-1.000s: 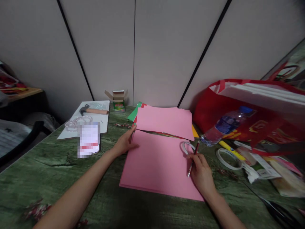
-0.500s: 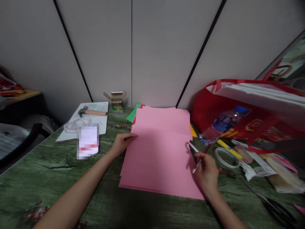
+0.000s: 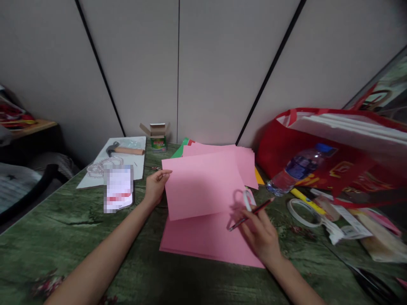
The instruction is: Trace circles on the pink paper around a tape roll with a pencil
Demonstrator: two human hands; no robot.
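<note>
In the head view, my left hand (image 3: 155, 185) pinches the left edge of a loose pink sheet of paper (image 3: 203, 184). That sheet is raised and turned slightly over a stack of larger pink paper (image 3: 210, 239) on the table. My right hand (image 3: 262, 235) is closed around a dark red pencil (image 3: 251, 214), its point aimed up to the right. A small curled white strip (image 3: 248, 199) sticks up by the fingers of this hand. The same hand is at the right edge of the loose sheet; whether it also grips the paper I cannot tell.
Left stand a phone (image 3: 119, 188), a hammer (image 3: 129, 151) on a white board and an open small box (image 3: 158, 143). On the right are a water bottle (image 3: 295, 169), a red bag (image 3: 280, 135), a tape roll (image 3: 304, 213), a yellow marker (image 3: 308, 201) and scissors (image 3: 372, 284).
The loose pink sheet has come up off the stack and shifted toward me and left. My right hand has moved left over the paper, and the pencil now lies flatter.
</note>
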